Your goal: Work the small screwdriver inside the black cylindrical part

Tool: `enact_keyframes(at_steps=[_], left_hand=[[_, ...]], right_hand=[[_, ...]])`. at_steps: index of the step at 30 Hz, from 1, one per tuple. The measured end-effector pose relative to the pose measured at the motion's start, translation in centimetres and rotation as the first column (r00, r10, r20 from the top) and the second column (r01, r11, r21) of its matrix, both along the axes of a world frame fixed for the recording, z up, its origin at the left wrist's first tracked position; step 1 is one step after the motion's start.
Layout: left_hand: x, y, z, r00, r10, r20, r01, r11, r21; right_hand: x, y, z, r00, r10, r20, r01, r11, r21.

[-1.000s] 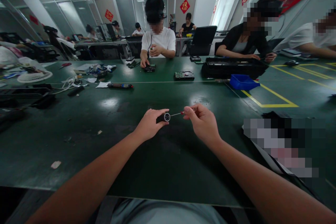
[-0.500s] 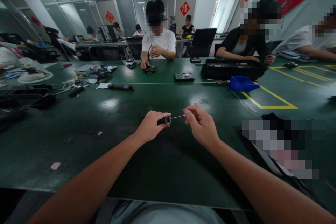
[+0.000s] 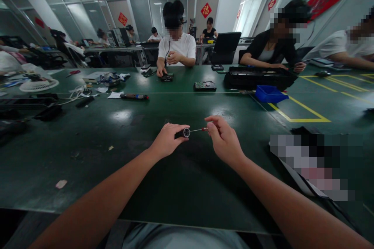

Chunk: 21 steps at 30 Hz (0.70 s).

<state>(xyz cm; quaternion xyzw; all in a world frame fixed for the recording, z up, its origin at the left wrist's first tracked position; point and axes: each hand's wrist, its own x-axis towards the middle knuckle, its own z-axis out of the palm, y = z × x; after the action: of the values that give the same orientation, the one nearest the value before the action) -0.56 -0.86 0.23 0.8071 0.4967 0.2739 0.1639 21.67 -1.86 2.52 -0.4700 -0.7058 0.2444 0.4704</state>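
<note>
My left hand (image 3: 167, 140) is closed around a short black cylinder (image 3: 181, 133), whose round, silver-rimmed end faces right. A thin screwdriver (image 3: 197, 130) with a red collar reaches from my right hand (image 3: 224, 138) to that end. My right thumb and fingers hold its handle, which is mostly hidden; the index finger is stretched out above. Whether the tip is inside the cylinder or only touches its face cannot be made out. Both hands are just above the green table (image 3: 163, 190).
Beyond my hands lie a dark cylindrical tool (image 3: 134, 96), a circuit board (image 3: 205, 85), a blue tray (image 3: 270, 93) and a long black housing (image 3: 258, 78). A white fan part (image 3: 39, 85) is at the left. Several people sit across the table.
The fingers of my right hand have shifted on the screwdriver, with the index finger now straighter and lifted. My left hand and the cylinder have hardly moved.
</note>
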Motion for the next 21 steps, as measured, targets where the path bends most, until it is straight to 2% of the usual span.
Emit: enact_keyframes(at_steps=[6, 9, 12, 14, 16, 18, 21], left_hand=[[0.1, 0.0, 0.1, 1.0, 0.011, 0.007, -0.011, 1.0, -0.002], [0.0, 0.0, 0.1, 1.0, -0.012, 0.01, 0.012, 1.0, 0.012], [-0.2, 0.2, 0.2, 0.998, -0.042, -0.038, 0.043, 0.999, 0.025], [-0.2, 0.4, 0.3, 0.996, -0.046, -0.079, 0.047, 0.999, 0.017], [-0.2, 0.5, 0.2, 0.995, -0.039, -0.096, 0.039, 0.999, 0.0], [-0.2, 0.6, 0.1, 0.995, -0.037, -0.098, 0.035, 0.999, -0.02], [-0.1, 0.6, -0.1, 0.995, -0.035, -0.089, 0.033, 0.999, -0.021]], right_hand=[[-0.4, 0.9, -0.8, 0.949, 0.034, -0.313, -0.073, 0.991, -0.113], [-0.4, 1.7, -1.5, 0.882, -0.011, -0.47, -0.086, 0.979, -0.184], [-0.1, 2.5, -1.9, 0.821, -0.05, -0.569, -0.152, 0.941, -0.303], [0.2, 3.0, -2.0, 0.817, -0.075, -0.572, -0.163, 0.921, -0.355], [0.3, 3.2, -2.0, 0.843, -0.099, -0.529, -0.109, 0.931, -0.349], [0.4, 3.1, -2.0, 0.87, -0.102, -0.481, -0.052, 0.953, -0.297], [0.4, 2.7, -1.9, 0.904, -0.056, -0.424, -0.037, 0.977, -0.208]])
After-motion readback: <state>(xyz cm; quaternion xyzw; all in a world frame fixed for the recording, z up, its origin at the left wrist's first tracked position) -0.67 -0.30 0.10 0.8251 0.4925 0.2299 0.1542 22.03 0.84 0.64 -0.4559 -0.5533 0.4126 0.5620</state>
